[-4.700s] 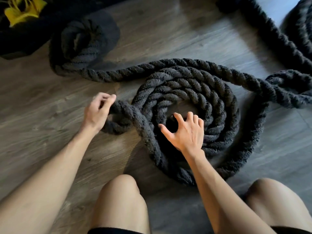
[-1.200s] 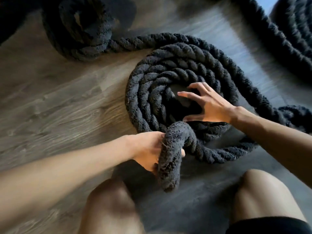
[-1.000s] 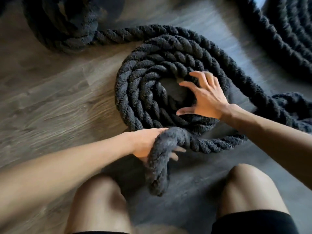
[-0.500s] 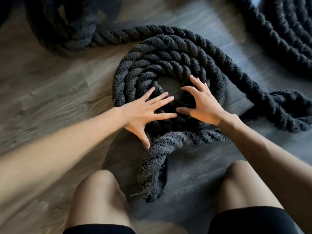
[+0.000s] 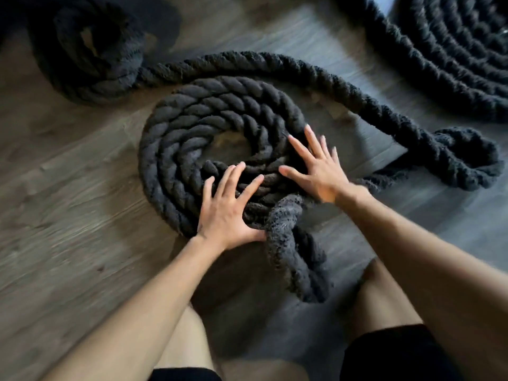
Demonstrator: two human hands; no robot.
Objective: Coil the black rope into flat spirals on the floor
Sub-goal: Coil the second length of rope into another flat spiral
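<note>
Left hand point(image 5: 225, 213) flat, fingers spread, pressing near turns of black rope point(image 5: 220, 111) spiral. Right hand point(image 5: 320, 167) likewise splayed on turns beside it. Neither grasps. Frayed rope end point(image 5: 297, 251) lies loose right of left palm. Risk: uneven pressure could ride turns over each other, spoiling flatness.

Bare forearms, no sleeves, watch or rings. Left hand point(image 5: 228, 215) and right hand point(image 5: 320, 171) ungloved, nails short. Bare knees, with black shorts point(image 5: 390, 353) at the near edge, hems showing on both thighs.
</note>
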